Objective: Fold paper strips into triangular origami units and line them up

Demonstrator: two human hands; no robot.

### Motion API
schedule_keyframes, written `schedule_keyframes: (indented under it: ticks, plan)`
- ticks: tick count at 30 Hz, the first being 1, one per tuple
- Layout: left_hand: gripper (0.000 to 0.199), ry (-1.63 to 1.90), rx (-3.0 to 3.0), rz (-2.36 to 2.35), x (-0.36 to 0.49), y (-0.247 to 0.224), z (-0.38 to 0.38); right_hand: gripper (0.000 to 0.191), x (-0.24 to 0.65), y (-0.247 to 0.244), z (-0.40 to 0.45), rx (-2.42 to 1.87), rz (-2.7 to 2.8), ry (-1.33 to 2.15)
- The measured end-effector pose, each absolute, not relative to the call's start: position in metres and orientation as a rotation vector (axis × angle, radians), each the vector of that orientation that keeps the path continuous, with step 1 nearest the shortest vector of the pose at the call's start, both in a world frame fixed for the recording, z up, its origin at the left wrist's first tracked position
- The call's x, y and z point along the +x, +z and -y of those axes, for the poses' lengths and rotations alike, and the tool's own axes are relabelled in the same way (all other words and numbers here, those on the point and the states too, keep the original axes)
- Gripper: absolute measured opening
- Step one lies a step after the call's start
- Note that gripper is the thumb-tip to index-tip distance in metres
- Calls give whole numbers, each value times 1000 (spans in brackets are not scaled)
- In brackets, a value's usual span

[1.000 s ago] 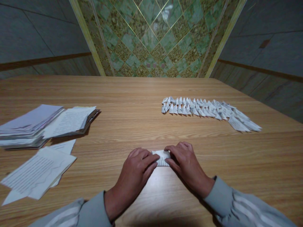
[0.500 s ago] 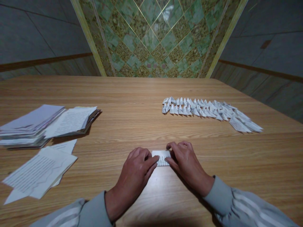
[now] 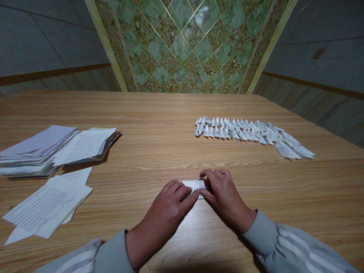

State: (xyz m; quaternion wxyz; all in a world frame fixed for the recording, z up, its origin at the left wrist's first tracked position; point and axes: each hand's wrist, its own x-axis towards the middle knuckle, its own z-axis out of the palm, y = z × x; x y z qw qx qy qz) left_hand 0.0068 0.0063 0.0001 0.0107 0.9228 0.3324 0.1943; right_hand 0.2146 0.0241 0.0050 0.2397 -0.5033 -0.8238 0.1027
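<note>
A small folded piece of paper (image 3: pixel 194 184) with printed lines lies flat on the table in front of me. My left hand (image 3: pixel 166 206) covers its left and lower part, fingers bent and the thumb stretched across its front edge. On its right end, my right hand (image 3: pixel 226 195) pinches the paper, thumb at the near side and curled index finger at the far corner. Both thumb tips nearly meet at the lower right. The paper's underside and lower left are hidden by my fingers.
Rows of folded paper pieces (image 3: pixel 236 131) stand at the back right of the wooden table (image 3: pixel 153 151). To the left are a thick stack of papers (image 3: pixel 36 146), a second printed pile (image 3: pixel 87 146) and some loose printed sheets (image 3: pixel 47 204). A tiled wall (image 3: pixel 182 49) rises behind.
My left hand has slid to the right over the folded paper, its thumb now close to the right thumb. My right hand has stayed almost in place.
</note>
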Motion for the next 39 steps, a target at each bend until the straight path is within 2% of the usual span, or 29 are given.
schedule_keyframes:
  ticks: [2,6,12,26,33,39]
  plan:
    - [30,561,2895,-1048,7,0,-5,31,218,5,-26,-1378,2229,288]
    - [34,501,2922,-1042,8,0,-3,7,232,13,-28,-1347,2199,270]
    - [34,478,2937,-1031,9,2,-1,18,240,34,-14,-1021,2565,253]
    - [28,469,3052,-1148,4,2,11,16,240,40,-3,-1251,2750,203]
    - [38,558,3076,-1235,-12,1,24,19,245,43,1,-1239,2726,217]
    - [36,506,3032,-1192,-34,-3,25,20,245,41,-3,-1215,2681,272]
